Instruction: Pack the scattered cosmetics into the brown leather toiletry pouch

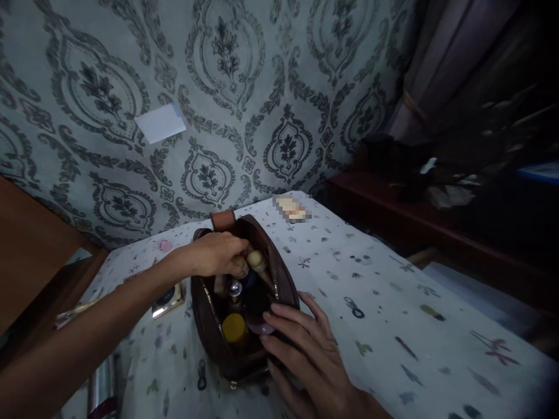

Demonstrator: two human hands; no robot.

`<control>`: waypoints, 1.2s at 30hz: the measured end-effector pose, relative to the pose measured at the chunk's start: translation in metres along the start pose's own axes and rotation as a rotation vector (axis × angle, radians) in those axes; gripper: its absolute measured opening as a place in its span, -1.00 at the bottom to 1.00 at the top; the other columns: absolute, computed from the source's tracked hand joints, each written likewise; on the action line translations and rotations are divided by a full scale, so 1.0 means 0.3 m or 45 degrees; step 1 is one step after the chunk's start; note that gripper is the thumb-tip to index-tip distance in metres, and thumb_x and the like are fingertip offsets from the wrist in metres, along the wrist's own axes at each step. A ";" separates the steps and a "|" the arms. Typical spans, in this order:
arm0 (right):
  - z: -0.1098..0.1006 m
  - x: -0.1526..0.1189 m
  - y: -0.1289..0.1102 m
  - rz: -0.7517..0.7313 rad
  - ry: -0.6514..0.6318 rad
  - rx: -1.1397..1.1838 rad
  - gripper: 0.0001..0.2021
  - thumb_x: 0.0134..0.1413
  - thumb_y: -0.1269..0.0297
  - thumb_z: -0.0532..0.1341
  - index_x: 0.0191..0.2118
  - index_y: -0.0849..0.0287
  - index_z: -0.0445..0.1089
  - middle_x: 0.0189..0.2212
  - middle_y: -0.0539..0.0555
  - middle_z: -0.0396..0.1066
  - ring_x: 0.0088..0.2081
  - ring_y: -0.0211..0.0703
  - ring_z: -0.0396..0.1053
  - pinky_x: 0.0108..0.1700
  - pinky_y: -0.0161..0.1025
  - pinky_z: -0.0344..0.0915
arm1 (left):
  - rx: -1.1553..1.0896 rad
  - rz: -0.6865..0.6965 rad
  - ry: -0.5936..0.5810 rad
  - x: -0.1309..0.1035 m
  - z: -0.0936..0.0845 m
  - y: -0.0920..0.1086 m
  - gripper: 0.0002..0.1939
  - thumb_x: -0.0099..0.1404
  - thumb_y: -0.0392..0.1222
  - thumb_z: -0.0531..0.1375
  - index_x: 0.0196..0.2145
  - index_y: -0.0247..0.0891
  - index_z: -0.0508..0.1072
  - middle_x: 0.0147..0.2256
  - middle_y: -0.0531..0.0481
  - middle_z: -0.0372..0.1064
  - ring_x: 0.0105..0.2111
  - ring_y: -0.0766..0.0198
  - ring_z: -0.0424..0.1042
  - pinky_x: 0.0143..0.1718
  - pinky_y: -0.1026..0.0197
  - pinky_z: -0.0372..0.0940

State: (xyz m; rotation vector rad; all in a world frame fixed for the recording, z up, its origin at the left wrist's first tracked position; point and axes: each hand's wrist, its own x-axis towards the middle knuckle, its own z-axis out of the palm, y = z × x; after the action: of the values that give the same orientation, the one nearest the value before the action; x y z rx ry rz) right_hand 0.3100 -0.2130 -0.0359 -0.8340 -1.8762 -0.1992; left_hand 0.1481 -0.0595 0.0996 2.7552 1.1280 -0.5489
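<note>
A dark brown zip bag (203, 314), likely a cosmetic bag, stands open on the patterned cloth. My left hand (220, 254) reaches into its far end with curled fingers; whatever they hold is hidden. Beside those fingers is an item with a round pale top (257, 260). My right hand (312, 349) grips the bag's near right rim, fingers over the edge. Inside the bag lie a yellow-lidded jar (234, 327), a small item with a shiny silver ball-like top (234, 288) and a dark round item (257, 302).
A gold-edged compact (168, 301) lies left of the bag, near a silvery cylinder (102, 384). On the white patterned cloth (362, 349), a blurred-out card (292, 208) sits at the back. Patterned wallpaper (248, 87) rises behind; a dark red ledge (393, 209) stands right.
</note>
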 end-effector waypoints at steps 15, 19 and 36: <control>0.001 0.000 0.002 0.010 0.014 0.024 -0.74 0.06 0.51 0.21 -0.11 0.17 0.43 -0.15 0.15 0.58 0.01 -0.02 0.50 0.27 0.14 0.20 | 0.124 0.017 -0.019 0.053 0.040 0.020 -0.67 0.19 -0.09 0.25 -0.12 -0.31 0.47 -0.08 -0.17 0.49 -0.10 0.03 0.49 -0.22 0.18 0.31; 0.001 0.003 0.001 -0.003 0.004 0.018 -0.74 0.07 0.52 0.21 -0.10 0.19 0.42 -0.14 0.18 0.58 0.03 -0.02 0.48 0.29 0.12 0.18 | 0.202 -0.012 -0.057 0.042 0.027 0.034 -0.68 0.21 -0.04 0.23 -0.16 -0.30 0.50 -0.09 -0.18 0.49 -0.14 0.00 0.51 -0.28 0.16 0.31; 0.018 -0.022 0.008 -0.039 -0.012 0.008 -0.72 0.07 0.53 0.18 -0.09 0.17 0.42 -0.13 0.17 0.57 0.05 0.00 0.46 0.25 0.14 0.18 | 0.289 -0.152 -0.106 0.020 -0.005 0.083 -0.62 0.26 0.00 0.22 -0.07 -0.31 0.52 -0.10 -0.22 0.55 -0.14 -0.05 0.55 -0.33 0.14 0.32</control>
State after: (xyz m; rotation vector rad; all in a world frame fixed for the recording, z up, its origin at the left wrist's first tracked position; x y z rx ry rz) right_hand 0.3090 -0.2116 -0.0445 -0.8033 -1.8988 -0.2086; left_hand 0.1699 -0.0731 0.0981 2.8310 1.2904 -0.8482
